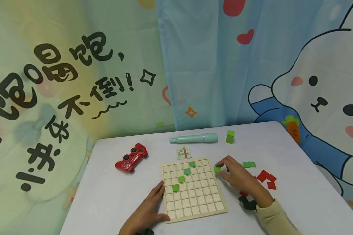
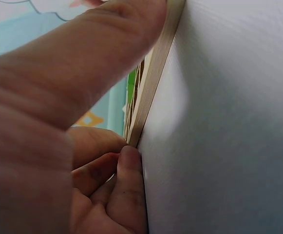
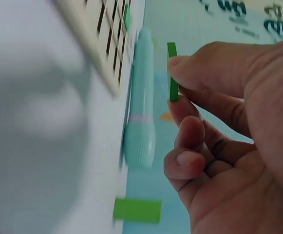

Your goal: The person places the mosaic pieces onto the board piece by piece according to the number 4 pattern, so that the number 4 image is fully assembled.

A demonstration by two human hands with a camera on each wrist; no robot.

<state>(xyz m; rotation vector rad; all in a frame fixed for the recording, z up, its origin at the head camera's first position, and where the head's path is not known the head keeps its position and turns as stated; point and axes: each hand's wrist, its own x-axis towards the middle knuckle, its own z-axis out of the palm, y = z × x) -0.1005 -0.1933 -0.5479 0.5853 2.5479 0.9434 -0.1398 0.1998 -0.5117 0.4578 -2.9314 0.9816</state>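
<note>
Though left wrist misses it, others show the pinched tile (image 1: pixel 217 169).

Looks like a curtained-off play corner, but cannot be pinned down as part of a home, nursery or studio. Hung behind with a printed fabric backdrop (image 1: pixel 194 65), yellow-green to blue, bearing hearts (image 1: pixel 245 37), large dark Chinese lettering (image 1: pixel 60 72) and a white cartoon animal (image 1: pixel 326 88) dressed in blue. Furnished in front with a white table (image 1: pixel 100 202) and strewn there with playthings: a gridded wooden board (image 1: pixel 195 193), green tiles (image 1: pixel 245 164), red tiles (image 1: pixel 263 176) and a red game controller (image 1: pixel 131 158).
</note>
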